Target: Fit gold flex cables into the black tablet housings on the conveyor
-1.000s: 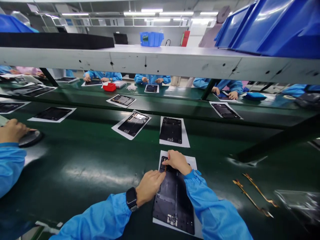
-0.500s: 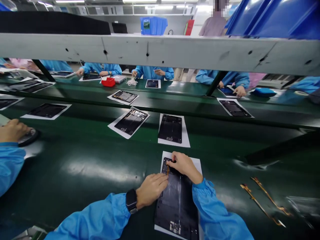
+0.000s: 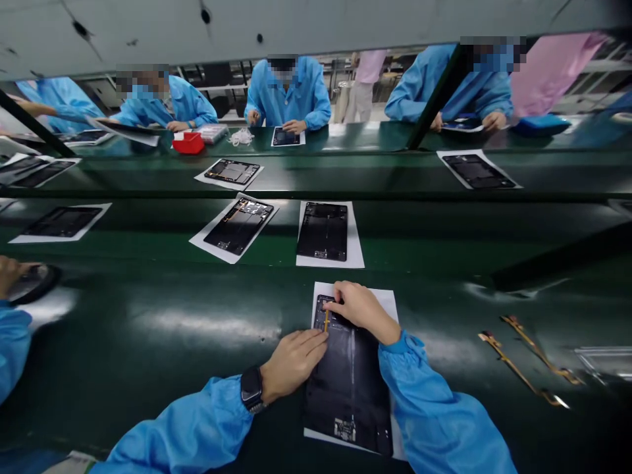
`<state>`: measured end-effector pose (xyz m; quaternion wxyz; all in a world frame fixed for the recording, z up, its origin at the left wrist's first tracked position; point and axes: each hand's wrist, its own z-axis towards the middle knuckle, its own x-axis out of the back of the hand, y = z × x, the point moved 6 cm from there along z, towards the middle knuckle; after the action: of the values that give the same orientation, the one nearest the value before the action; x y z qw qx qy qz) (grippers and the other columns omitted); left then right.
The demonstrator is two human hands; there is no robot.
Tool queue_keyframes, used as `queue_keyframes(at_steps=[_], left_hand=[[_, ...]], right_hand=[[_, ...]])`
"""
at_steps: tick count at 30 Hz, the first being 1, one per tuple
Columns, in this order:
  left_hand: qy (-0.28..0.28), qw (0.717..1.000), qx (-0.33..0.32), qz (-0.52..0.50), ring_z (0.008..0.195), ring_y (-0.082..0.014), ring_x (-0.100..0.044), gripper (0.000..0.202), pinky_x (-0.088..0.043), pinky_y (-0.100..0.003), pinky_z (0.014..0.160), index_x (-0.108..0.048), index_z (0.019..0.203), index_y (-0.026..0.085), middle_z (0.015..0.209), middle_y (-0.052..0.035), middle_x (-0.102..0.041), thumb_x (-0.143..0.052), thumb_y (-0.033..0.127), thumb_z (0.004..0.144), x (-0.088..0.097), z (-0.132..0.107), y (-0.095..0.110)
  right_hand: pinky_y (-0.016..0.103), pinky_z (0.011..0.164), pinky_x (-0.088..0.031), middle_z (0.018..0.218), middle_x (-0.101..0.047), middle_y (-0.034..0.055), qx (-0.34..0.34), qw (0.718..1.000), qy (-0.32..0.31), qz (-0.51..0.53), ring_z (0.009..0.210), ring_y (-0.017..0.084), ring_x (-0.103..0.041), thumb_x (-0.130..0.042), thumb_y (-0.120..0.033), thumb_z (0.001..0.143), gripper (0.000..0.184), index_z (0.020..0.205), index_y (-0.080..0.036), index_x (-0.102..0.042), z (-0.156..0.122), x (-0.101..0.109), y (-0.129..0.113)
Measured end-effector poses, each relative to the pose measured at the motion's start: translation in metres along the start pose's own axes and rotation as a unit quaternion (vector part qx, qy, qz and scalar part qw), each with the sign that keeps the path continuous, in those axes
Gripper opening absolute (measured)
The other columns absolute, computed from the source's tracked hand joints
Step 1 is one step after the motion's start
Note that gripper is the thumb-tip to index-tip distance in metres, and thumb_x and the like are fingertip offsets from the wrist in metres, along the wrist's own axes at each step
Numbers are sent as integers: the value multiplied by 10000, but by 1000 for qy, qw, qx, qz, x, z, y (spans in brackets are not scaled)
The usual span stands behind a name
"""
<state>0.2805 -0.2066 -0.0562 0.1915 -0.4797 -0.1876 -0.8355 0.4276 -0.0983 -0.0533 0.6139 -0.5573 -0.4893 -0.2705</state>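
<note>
An opened dark tablet housing (image 3: pixel 348 388) lies on a white paper sheet (image 3: pixel 385 299) in front of me. A narrow orange flex cable (image 3: pixel 326 320) stretches along its upper left edge. My right hand (image 3: pixel 364 309) reaches over from the right, its thumb and fingers closed in a pinch at the cable's upper end. From the left comes my left hand (image 3: pixel 292 361), fingers together, with their tips on the cable's lower end. The right fingers partly cover the tablet's top parts. A small circuit board (image 3: pixel 344 429) shows near the tablet's bottom.
Two more flex cables (image 3: pixel 518 368) lie on the green bench to the right, beside a clear plastic piece (image 3: pixel 605 361). Two opened tablets (image 3: pixel 323 230) on paper sit ahead. A dark slanted post (image 3: pixel 563 257) stands at right. Co-workers in blue work opposite; another person's hand (image 3: pixel 10 273) is at left.
My view has tipped downward, so the far shelf sits higher and more of the co-workers shows. Both my hands stay at the flex cable, with little visible movement.
</note>
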Motion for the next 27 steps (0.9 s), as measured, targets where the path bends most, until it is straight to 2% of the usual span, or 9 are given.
queue_keyframes(at_steps=[7, 27], left_hand=[[-50, 999, -14, 13, 1153, -199, -615, 232, -533, -329, 885, -611, 1128, 116, 1206, -95, -675, -422, 125, 994, -4, 0, 1], [-77, 997, -13, 17, 1147, -223, -615, 217, -540, -344, 871, -614, 1104, 95, 1199, -118, -671, -435, 111, 983, -2, 5, 3]], right_hand=[[265, 561, -235, 754, -626, -13, -3, 1000, 4, 1, 679, 153, -560, -750, -403, 793, 308, 727, -218, -512, 2, 0, 5], [262, 538, -216, 730, -619, -14, -9, 1000, -3, -8, 650, 150, -540, -724, -431, 808, 324, 722, -221, -493, 2, 1, 4]])
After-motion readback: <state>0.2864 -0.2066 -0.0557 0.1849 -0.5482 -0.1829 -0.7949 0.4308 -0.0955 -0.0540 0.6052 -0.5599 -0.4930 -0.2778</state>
